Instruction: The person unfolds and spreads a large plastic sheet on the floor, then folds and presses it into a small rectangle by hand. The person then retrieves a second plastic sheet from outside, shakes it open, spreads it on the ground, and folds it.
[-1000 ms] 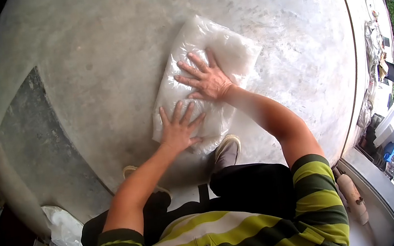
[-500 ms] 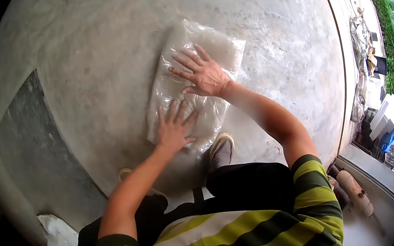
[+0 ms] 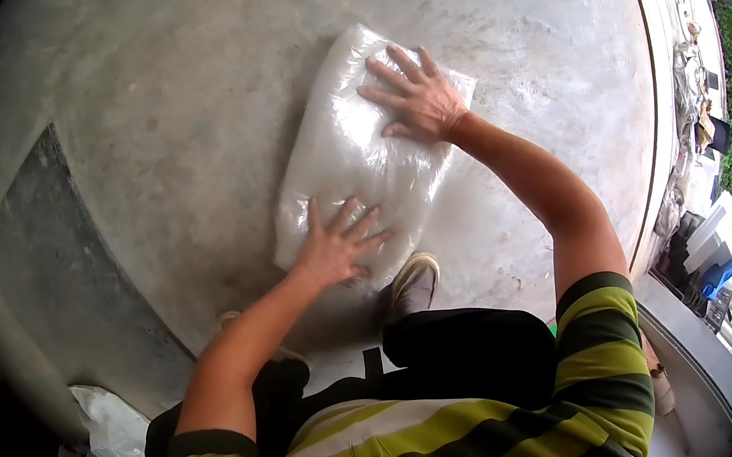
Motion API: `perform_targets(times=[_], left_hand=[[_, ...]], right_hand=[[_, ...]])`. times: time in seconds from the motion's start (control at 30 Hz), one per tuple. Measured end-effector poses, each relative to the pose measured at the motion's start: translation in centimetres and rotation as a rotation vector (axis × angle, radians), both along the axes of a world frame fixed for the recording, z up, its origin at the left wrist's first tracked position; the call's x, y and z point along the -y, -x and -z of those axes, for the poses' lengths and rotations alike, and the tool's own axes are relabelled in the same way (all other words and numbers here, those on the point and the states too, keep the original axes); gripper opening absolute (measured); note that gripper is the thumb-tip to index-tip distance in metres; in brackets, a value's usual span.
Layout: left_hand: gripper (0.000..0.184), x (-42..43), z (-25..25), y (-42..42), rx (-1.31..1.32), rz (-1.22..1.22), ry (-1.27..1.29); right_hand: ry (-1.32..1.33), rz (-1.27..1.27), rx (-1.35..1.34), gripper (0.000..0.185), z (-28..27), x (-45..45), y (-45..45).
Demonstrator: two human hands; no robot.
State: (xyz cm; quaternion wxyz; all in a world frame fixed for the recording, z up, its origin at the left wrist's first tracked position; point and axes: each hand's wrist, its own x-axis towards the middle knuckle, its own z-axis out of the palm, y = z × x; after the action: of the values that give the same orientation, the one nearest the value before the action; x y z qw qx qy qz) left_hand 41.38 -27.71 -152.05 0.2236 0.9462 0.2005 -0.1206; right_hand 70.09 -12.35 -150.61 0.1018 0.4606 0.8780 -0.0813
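Note:
A clear plastic bag (image 3: pixel 347 152) with whitish contents lies on the grey concrete floor (image 3: pixel 188 141), its surface shiny and wrinkled. My left hand (image 3: pixel 338 246) rests palm down with spread fingers on the bag's lower end, near my shoe. Higher up, toward the bag's upper right edge, my right hand (image 3: pixel 422 103) lies flat on the plastic, fingers apart. Neither hand grips anything.
My shoe (image 3: pixel 415 285) stands at the bag's lower end. A dark floor strip (image 3: pixel 65 259) runs along the left. At lower left is a white plastic bag (image 3: pixel 115 428). White boxes (image 3: pixel 718 233) and other items lie beyond the right edge.
My right hand has moved up and right, toward the bag's far end. My left hand stays on the lower part, slightly lower. The middle of the bag looks puffier.

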Motion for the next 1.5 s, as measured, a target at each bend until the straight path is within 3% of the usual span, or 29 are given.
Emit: perform_targets(times=[0.37, 0.73, 0.83, 0.93, 1.0, 1.03, 1.1, 1.13, 1.17, 1.23, 1.3, 1.37, 1.4, 1.43, 1.47, 1.5], left_hand=[[0.092, 0.3, 1.3, -0.2, 0.058, -0.022, 0.0], [0.091, 1.6, 3.0, -0.1, 0.106, -0.041, -0.033], [0.09, 0.4, 1.3, -0.7, 0.038, -0.032, -0.018], [0.083, -2.2, -5.1, -2.5, -0.103, -0.029, 0.088], [0.069, -3.1, -9.3, -3.6, -0.301, -0.039, 0.198], [0.054, -3.9, -10.6, -3.7, -0.201, -0.146, 0.27], [0.043, -5.6, -13.1, -2.6, -0.019, -0.373, 0.239], [0.036, -8.0, -16.5, -2.3, -0.11, -0.474, 0.341], [0.032, -7.4, -16.9, -0.1, 0.193, -0.746, 0.338], [0.033, -9.2, -22.0, 4.4, 0.025, -1.006, 0.545], [0.033, -10.3, -26.8, 11.1, -0.217, -0.968, 0.439], [0.033, -10.2, -32.8, 18.1, -0.475, -0.982, 0.405], [0.032, -9.6, -35.9, 21.6, -0.459, -0.988, 0.37], [0.03, -9.8, -42.2, 22.1, -0.609, -0.996, 0.335], [0.028, -9.0, -44.3, 25.2, -0.676, -1.043, 0.265], [0.026, -8.8, -48.5, 25.9, -0.732, -1.071, 0.259]], right_hand=[[0.062, 0.031, -0.143, 0.073, 1.1, -0.3, -0.5], [0.094, 0.052, -0.096, 0.074, 1.0, -0.2, -0.3], [0.127, 0.055, -0.04, 0.072, -0.2, -0.4, 0.1], [0.21, 0.21, -0.005, 0.058, -4.1, -0.1, 2.3], [0.116, 0.306, 0.211, 0.052, -6.1, 1.2, 5.2], [0.206, 0.465, 0.225, 0.043, -9.6, 1.6, 7.5], [0.339, 0.815, -0.074, 0.036, -13.9, 4.5, 11.1], [0.527, 0.915, -0.251, 0.035, -16.8, 5.8, 12.0], [0.582, 0.996, -0.35, 0.034, -18.7, 7.8, 12.6], [0.752, 1.01, -0.299, 0.03, -23.9, 11.6, 11.5], [0.588, 0.999, -0.291, 0.03, -27.1, 17.7, 7.7], [0.512, 1.295, -0.297, 0.031, -30.0, 24.5, 3.0], [0.421, 1.42, -0.327, 0.039, -30.5, 29.3, 0.3], [0.492, 1.451, -0.279, 0.043, -28.1, 35.8, -3.2], [0.52, 1.784, -0.35, 0.044, -37.0, 35.9, -5.3], [0.452, 1.916, -0.371, 0.045, -39.6, 40.2, -7.3]])
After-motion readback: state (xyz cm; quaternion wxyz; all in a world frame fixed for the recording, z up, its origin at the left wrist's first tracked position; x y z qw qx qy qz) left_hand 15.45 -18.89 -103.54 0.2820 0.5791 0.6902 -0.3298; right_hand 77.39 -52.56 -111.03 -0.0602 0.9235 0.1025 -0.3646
